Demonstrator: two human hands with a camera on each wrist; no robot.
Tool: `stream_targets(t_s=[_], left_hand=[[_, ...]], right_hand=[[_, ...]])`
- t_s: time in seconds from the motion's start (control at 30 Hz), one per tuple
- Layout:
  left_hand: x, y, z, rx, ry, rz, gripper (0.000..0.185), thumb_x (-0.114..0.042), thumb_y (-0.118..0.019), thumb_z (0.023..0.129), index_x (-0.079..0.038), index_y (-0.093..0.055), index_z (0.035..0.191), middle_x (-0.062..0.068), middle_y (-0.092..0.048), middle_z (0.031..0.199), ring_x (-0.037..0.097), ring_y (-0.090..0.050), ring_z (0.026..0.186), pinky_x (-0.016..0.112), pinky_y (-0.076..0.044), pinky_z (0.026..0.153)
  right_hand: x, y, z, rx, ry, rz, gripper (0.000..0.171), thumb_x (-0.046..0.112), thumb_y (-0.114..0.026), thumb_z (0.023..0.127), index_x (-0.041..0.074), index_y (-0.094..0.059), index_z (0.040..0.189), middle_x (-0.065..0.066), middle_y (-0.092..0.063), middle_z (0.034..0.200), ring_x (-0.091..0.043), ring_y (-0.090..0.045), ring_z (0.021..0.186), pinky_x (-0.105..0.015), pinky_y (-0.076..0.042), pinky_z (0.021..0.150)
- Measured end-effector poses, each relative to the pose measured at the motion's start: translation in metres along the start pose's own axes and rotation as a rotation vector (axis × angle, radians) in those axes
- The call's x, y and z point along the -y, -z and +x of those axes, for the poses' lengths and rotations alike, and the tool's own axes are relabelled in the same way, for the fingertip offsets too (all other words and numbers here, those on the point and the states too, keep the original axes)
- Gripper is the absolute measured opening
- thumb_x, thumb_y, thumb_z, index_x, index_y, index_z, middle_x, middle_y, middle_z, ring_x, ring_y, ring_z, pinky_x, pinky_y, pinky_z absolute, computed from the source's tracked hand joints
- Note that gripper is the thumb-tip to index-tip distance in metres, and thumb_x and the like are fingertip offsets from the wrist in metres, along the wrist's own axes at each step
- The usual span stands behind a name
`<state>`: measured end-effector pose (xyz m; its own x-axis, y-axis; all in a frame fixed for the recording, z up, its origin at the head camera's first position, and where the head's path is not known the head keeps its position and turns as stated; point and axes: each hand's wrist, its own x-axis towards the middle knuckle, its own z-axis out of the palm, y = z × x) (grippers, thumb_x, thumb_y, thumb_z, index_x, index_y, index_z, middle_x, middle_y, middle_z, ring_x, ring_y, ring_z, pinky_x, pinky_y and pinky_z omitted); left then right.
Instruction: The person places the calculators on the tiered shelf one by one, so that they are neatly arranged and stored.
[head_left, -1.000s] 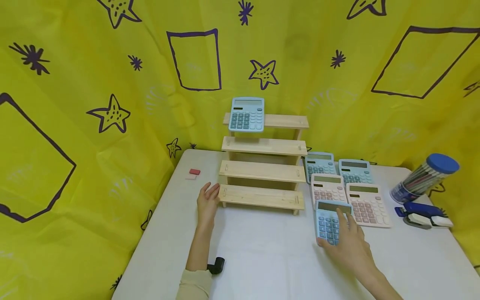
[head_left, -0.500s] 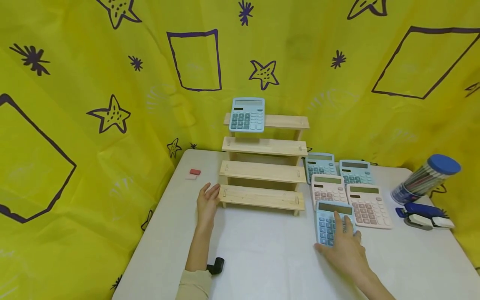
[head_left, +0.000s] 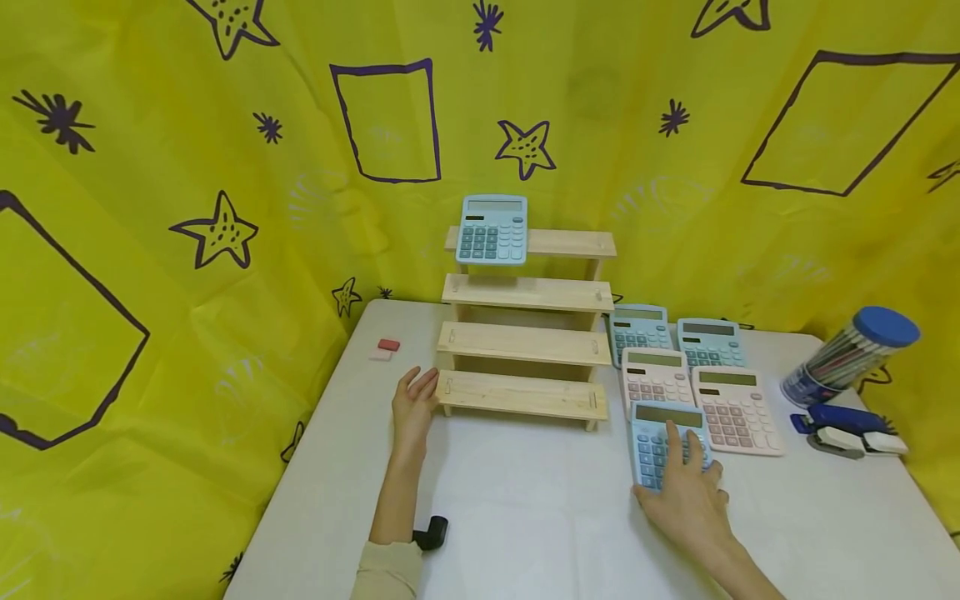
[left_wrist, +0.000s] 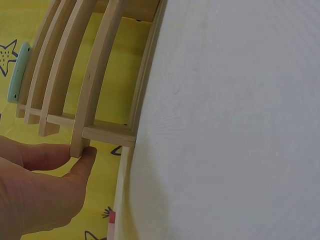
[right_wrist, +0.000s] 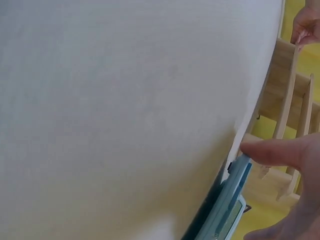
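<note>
My right hand (head_left: 678,475) lies over the near end of a light blue calculator (head_left: 660,437) on the white table (head_left: 525,508). Its fingers rest on the keys and the thumb hooks the near left edge. In the right wrist view the thumb (right_wrist: 272,150) and fingers pinch the calculator's edge (right_wrist: 232,195), which is raised a little off the table. My left hand (head_left: 418,390) rests flat with straight fingers against the left end of the lowest step of a wooden stepped shelf (head_left: 525,343). In the left wrist view the thumb (left_wrist: 85,157) touches that step's end (left_wrist: 79,142).
Another blue calculator (head_left: 493,229) stands on the shelf's top step. Two blue (head_left: 639,332) and two pink calculators (head_left: 737,408) lie right of the shelf. A pencil tub (head_left: 847,354) and a stapler (head_left: 847,432) sit far right. An eraser (head_left: 386,348) lies at the left.
My right hand has drawn back slightly toward me on the blue calculator and its thumb has settled on the near left edge. The left hand and the shelf have not moved.
</note>
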<state>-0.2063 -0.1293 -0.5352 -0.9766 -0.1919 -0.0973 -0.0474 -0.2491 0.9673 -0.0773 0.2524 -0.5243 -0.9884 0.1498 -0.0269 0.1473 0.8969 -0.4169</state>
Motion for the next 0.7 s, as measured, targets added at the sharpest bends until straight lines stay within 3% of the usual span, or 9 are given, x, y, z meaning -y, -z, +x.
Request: stream_targets(t_s=[0.27,0.7], left_hand=[[0.000,0.001,-0.001,-0.014,0.004,0.006,0.067,0.020,-0.048,0.094,0.005,-0.029,0.157,0.029,-0.051,0.150,0.037,-0.048,0.144,0.046,-0.037,0.119],[0.000,0.000,0.000,-0.010,0.004,0.017,0.066,0.019,-0.049,0.096,0.005,-0.029,0.157,0.029,-0.051,0.151,0.036,-0.048,0.144,0.046,-0.038,0.118]], right_hand=[[0.003,0.003,-0.002,-0.073,0.018,0.053,0.127,0.019,-0.089,0.070,-0.003,-0.005,0.163,-0.049,-0.014,0.154,-0.081,-0.030,0.116,-0.083,-0.039,0.066],[0.015,0.024,-0.007,-0.186,0.041,0.130,0.135,0.015,-0.092,0.066,0.004,-0.002,0.166,-0.043,-0.019,0.155,-0.071,-0.033,0.125,-0.085,-0.037,0.076]])
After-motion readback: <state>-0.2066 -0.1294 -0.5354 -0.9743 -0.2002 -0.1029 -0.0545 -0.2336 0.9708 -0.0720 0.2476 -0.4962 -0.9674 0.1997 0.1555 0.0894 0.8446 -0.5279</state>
